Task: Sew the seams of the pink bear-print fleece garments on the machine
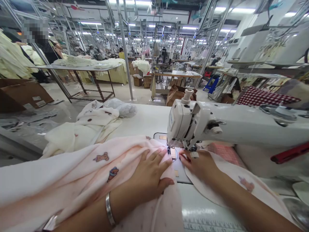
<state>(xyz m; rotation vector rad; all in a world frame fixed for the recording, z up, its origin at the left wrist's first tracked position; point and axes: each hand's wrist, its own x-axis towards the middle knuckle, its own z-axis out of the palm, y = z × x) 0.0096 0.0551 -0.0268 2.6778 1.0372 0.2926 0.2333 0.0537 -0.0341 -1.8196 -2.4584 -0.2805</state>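
Observation:
My left hand (152, 174) lies flat, fingers spread, on soft pale pink fabric (84, 183) printed with small bears. Its fingertips rest just left of the presser foot (169, 150) of a white sewing machine (185, 122). The fabric runs under my left forearm and off to the left. My right hand (201, 164) is right of the needle plate (175, 156), its fingers bent and drawn together near the needle. Whatever it pinches is too small to make out. Beneath my right forearm lies another pale piece with a printed figure (246, 183).
The machine's arm stretches across the right side. A cream fabric heap (89, 122) and a clear plastic bag (124, 108) lie at the back left of the white table (147, 117). A ruler scale (210, 224) marks its front edge. Beyond stand a cloth-laden table (79, 67) and cardboard boxes (24, 93).

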